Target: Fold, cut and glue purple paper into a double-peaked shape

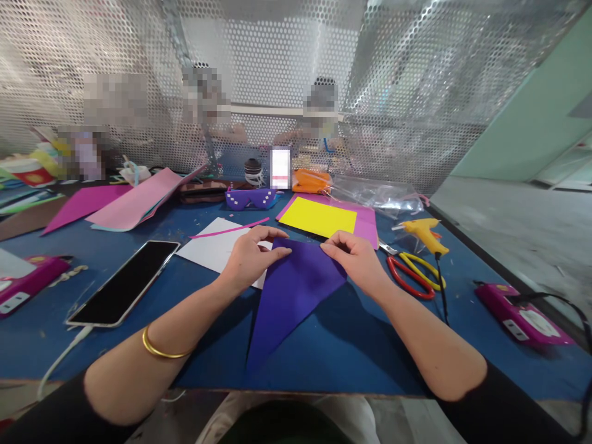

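Note:
A purple sheet (pixel 296 283), roughly triangular with a long point hanging toward me, is held up over the blue table. My left hand (pixel 247 256) pinches its upper left corner between thumb and fingers. At its upper right corner, my right hand (pixel 354 256) grips the edge the same way. Beneath and behind my left hand lies a white sheet (pixel 208 246) with a thin magenta strip (pixel 222 230) across it. A yellow sheet (pixel 319 217) rests on a pink-purple sheet (pixel 367 225) just beyond my right hand.
To the right lie scissors (pixel 411 274), a yellow glue gun (pixel 423 234) and a magenta power strip (pixel 522 314). A phone (pixel 124 283) on a charging cable is at left. Purple paper glasses (pixel 250 198), an orange packet (pixel 312 181) and pink sheets (pixel 136 200) sit farther back, before a perforated metal screen.

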`<state>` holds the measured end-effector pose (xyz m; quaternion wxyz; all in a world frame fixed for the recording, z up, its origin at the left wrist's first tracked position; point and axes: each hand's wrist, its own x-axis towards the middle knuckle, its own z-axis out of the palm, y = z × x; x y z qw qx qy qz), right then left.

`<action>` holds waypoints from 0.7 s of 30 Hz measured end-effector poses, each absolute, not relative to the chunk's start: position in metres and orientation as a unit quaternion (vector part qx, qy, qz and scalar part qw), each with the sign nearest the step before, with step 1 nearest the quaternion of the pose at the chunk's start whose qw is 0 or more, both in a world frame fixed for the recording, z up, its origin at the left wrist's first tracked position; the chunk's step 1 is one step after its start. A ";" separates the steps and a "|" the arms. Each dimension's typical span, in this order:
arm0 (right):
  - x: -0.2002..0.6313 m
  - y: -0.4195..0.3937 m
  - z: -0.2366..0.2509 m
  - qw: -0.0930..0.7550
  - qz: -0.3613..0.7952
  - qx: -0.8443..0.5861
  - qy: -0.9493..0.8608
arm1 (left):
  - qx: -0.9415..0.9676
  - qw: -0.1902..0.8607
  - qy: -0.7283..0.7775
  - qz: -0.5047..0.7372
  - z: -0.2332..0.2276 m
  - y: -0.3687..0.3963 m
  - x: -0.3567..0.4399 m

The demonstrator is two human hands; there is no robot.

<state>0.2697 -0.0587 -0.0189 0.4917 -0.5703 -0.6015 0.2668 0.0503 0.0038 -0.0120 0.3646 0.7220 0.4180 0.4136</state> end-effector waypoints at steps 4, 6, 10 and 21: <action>0.269 -0.059 -0.020 0.493 0.263 -0.576 -0.596 | 0.738 0.312 0.415 0.432 -0.010 0.002 0.050; 0.269 -0.058 -0.021 0.499 0.256 -0.581 -0.591 | 0.746 0.284 0.413 0.439 -0.008 0.001 0.050; 0.270 -0.058 -0.021 0.506 0.249 -0.582 -0.586 | 0.766 0.250 0.402 0.435 -0.007 -0.001 0.049; 0.267 -0.059 -0.019 0.492 0.256 -0.571 -0.606 | 0.807 0.268 0.363 0.381 -0.002 0.000 0.054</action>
